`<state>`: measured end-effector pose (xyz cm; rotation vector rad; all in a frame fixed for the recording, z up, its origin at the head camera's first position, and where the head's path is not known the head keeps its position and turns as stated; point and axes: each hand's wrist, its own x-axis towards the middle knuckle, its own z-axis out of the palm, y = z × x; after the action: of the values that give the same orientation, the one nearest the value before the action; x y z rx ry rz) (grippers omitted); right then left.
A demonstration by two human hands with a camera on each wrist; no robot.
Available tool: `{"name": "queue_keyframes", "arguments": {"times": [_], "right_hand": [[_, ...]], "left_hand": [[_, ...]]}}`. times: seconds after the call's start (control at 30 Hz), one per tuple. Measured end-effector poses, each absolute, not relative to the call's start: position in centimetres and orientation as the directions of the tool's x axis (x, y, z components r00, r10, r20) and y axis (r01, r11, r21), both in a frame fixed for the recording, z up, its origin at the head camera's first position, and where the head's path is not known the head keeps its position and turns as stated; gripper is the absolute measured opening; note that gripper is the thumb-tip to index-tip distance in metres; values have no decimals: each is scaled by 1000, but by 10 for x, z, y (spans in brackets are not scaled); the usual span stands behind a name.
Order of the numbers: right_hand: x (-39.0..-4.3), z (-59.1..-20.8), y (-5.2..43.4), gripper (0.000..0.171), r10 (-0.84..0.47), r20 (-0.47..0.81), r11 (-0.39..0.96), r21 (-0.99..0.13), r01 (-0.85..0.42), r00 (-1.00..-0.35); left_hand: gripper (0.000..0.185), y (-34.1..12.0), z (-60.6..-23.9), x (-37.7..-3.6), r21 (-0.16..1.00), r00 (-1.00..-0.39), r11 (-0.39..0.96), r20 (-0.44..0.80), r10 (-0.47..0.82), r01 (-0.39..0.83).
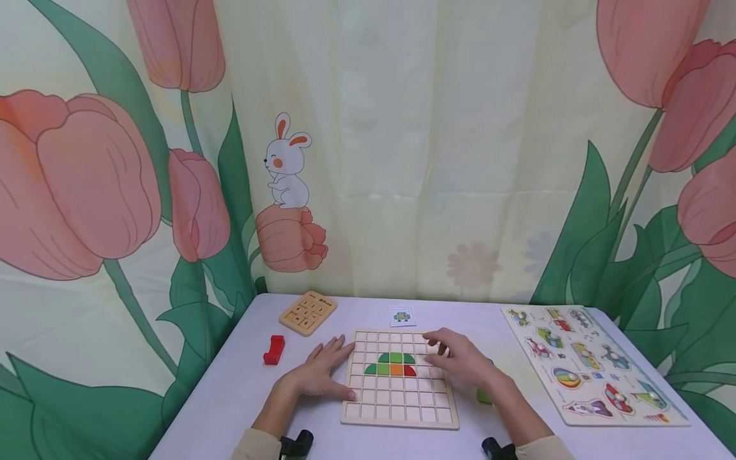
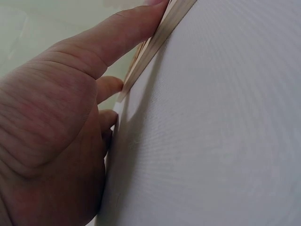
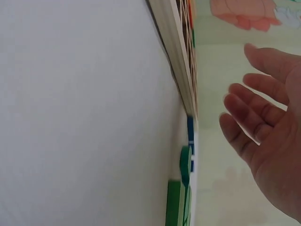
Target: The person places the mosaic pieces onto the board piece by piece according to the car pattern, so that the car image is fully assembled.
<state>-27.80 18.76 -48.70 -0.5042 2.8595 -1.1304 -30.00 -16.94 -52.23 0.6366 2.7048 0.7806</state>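
Note:
A wooden grid board [image 1: 399,409] lies on the white table [image 1: 230,390], with green, orange and red pieces [image 1: 391,364] set in its middle rows. My left hand [image 1: 319,374] lies flat on the table, fingers straight against the board's left edge [image 2: 155,44]. My right hand [image 1: 460,360] hovers over the board's right side, fingers relaxed [image 3: 251,117] and holding nothing. Green and blue pieces [image 3: 181,188] lie on the table beside the board's right edge [image 3: 181,70], partly hidden under my right hand in the head view.
A red block [image 1: 274,349] sits left of the board. A small wooden tray [image 1: 308,312] and a pattern card [image 1: 401,315] lie behind it. A large picture puzzle board [image 1: 592,361] fills the table's right side. A tulip curtain hangs behind.

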Motion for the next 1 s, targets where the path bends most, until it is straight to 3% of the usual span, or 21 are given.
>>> {"name": "queue_keyframes", "arguments": {"times": [0.2,0.67,1.0], "right_hand": [[-279,-487,205,45,-226,105,716,-656,-238,-969],[-280,-493,236,42,-175,95,743,-641,-195,-980],[-278,-486,253,27,-288,-39,701,-690,-182,-957]], "left_hand": [[114,-169,-523,-301,549,-872,761,-113,477,345],[115,-170,-526,-302,555,-873,760,-116,474,339],[115,-171,-528,-304,545,-870,761,-108,481,353]]}}
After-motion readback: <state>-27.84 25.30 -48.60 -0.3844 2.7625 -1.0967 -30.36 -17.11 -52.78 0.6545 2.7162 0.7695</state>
